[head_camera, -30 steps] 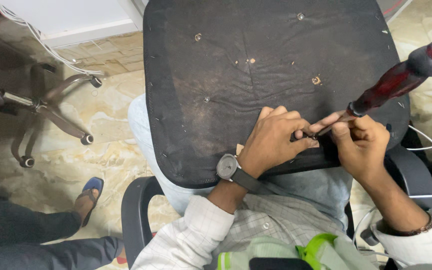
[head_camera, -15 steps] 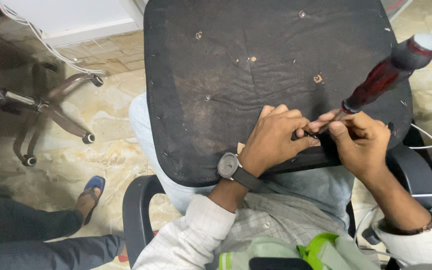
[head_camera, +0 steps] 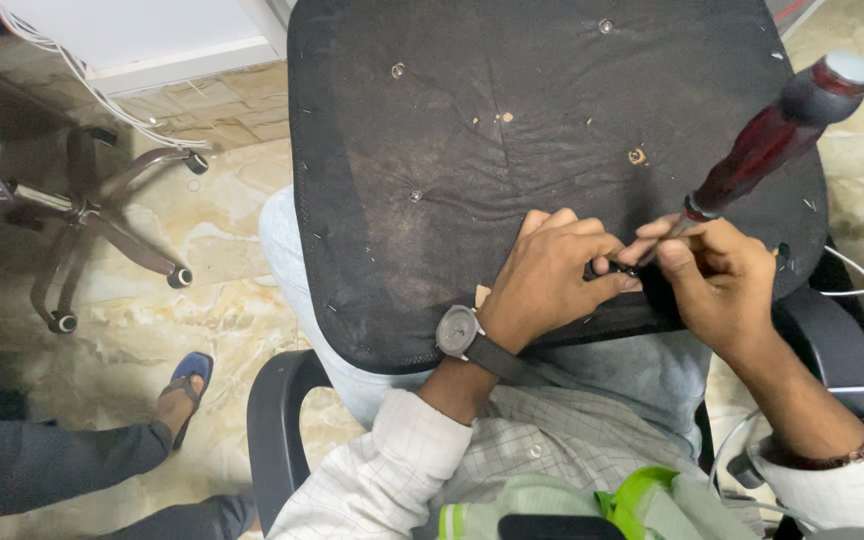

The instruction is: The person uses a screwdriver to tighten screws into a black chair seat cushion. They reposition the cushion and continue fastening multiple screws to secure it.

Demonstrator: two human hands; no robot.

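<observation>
My left hand (head_camera: pixel 552 275) lies knuckles up on the near edge of the black seat pad (head_camera: pixel 512 130) across my lap, its fingers curled and pressed together, the tips pinching something small and dark just where the tool's tip meets the fabric; I cannot tell what it is. Touching those fingertips from the other side, my right hand (head_camera: pixel 717 280) pinches the metal shaft of the screwdriver (head_camera: pixel 762 140) low down, thumb and forefinger closed around it, the rest of the fingers folded under. The dark red handle slants up and away from my right fingers, free of any grip.

I judge I am seating the tip on a fastener at the pad's near edge, one hand steadying, the other guiding. The next move calls for keeping the tip planted while my right hand slides up to the handle to turn it.

Beyond my fingers the pad's underside shows bare screw holes and staples. Far off to the left stands a chair base (head_camera: pixel 102 215) on the stone floor (head_camera: pixel 202 300).
</observation>
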